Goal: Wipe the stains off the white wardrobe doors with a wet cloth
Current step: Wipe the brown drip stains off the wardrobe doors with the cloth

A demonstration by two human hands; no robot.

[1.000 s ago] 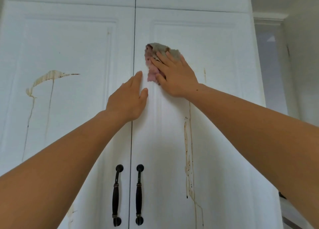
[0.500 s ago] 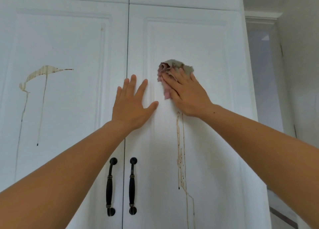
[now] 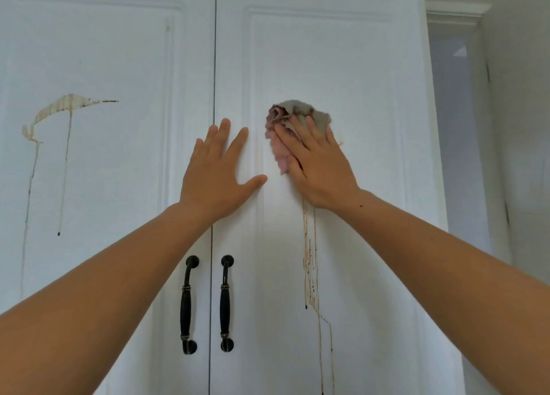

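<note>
Grey-and-pink cloth (image 3: 300,112), crumpled, is pinned against the right wardrobe door (image 3: 357,67) by my right hand (image 3: 318,168). The fingers lie straight and slightly spread over it. The palm hides the cloth's lower part, and I cannot tell what lies beneath. Brown drip stains (image 3: 309,260) run from under the wrist toward 6 o'clock, cut off at the bottom edge. At 9 o'clock of the cloth my left hand (image 3: 217,177) lies flat across the seam between the doors, fingers spread, holding nothing. Further toward 9 o'clock, the left wardrobe door (image 3: 104,171) bears a tan smear (image 3: 59,109) with thin runs. Two black handles (image 3: 187,305) hang below the hands.
</note>
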